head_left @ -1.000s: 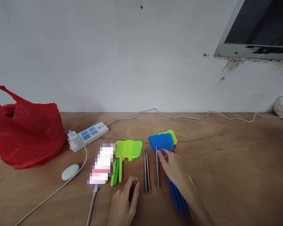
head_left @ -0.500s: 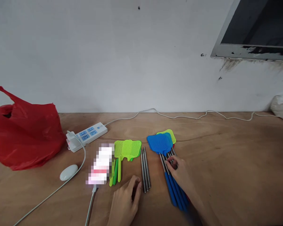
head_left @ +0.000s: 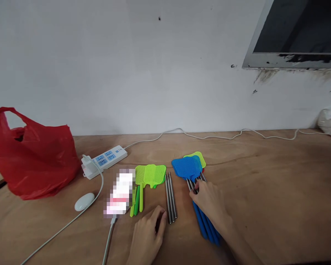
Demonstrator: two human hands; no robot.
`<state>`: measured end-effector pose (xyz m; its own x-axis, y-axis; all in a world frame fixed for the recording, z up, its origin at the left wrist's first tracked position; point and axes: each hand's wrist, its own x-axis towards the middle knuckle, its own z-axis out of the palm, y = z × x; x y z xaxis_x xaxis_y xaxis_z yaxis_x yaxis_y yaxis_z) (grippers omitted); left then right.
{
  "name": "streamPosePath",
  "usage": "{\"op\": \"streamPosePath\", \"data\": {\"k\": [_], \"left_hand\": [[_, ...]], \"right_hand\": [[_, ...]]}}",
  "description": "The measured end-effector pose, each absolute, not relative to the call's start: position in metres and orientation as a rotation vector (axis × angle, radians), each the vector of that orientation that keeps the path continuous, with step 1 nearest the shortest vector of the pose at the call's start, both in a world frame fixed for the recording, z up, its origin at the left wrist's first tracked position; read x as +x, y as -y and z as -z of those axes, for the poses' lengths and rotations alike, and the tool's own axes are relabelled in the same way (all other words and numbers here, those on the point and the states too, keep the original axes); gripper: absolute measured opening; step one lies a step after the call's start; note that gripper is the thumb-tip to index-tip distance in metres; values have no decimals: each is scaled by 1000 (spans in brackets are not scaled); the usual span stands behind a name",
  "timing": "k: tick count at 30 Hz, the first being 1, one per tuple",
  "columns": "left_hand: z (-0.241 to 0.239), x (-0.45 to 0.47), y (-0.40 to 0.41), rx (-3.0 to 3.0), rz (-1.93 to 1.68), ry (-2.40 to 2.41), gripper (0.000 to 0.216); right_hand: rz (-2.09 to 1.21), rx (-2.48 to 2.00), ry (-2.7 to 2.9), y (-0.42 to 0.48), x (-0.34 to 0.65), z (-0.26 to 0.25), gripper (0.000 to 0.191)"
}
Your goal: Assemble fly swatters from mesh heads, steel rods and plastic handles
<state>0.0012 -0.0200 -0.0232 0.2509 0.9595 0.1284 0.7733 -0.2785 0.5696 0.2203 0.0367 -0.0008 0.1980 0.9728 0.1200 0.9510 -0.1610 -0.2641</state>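
Note:
Blue fly swatters (head_left: 188, 167) lie in an overlapping bundle, their metal shafts and blue handles (head_left: 205, 223) pointing toward me. My right hand (head_left: 209, 198) is closed around the shafts, covering part of them. A yellow-green swatter head (head_left: 198, 159) shows behind the blue ones, with a bit of red beside it. Loose metal rods (head_left: 171, 198) lie left of the bundle. My left hand (head_left: 147, 233) rests curled on the table beside their near ends, with nothing visible in it. Yellow-green swatter heads (head_left: 150, 175) and separate green handles (head_left: 137, 200) lie beyond it.
A blurred, lit phone (head_left: 120, 193) with a cable lies left of the green parts. Behind it are a white power strip (head_left: 110, 156) and a white oval object (head_left: 84, 201). A red plastic bag (head_left: 41, 158) stands at the left. A white cord (head_left: 206, 137) runs along the wall.
My right hand has gone from a fingertip pinch over the shafts to a fuller grip around them. My left hand stays by the rods. The view has shifted slightly.

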Motion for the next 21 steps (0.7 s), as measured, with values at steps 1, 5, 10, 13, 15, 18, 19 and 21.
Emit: {"op": "streamPosePath", "data": {"k": [1, 5, 10, 13, 15, 18, 19, 21], "left_hand": [[23, 1, 21, 2136, -656, -1582, 28], [20, 2, 23, 2134, -670, -1578, 27], [20, 2, 24, 2134, -677, -1571, 26], [18, 2, 23, 2131, -681, -1567, 27], [18, 1, 23, 2125, -685, -1566, 27], [17, 1, 24, 2113, -698, -1569, 27], [18, 1, 24, 2110, -702, -1569, 27], [19, 1, 25, 2104, -713, -1569, 27]], "right_hand": [[-101, -2211, 1850, -38, 218, -4, 8], [-81, -2248, 1936, -46, 212, -17, 12], [-57, -2248, 1976, -52, 207, -22, 13], [-52, -2230, 1973, -52, 208, -22, 11], [-52, -2212, 1953, -51, 211, -23, 12], [-64, -2171, 1900, -48, 219, -27, 17], [-76, -2145, 1885, -47, 222, -29, 18], [-118, -2066, 1870, -44, 229, -34, 18]]}}
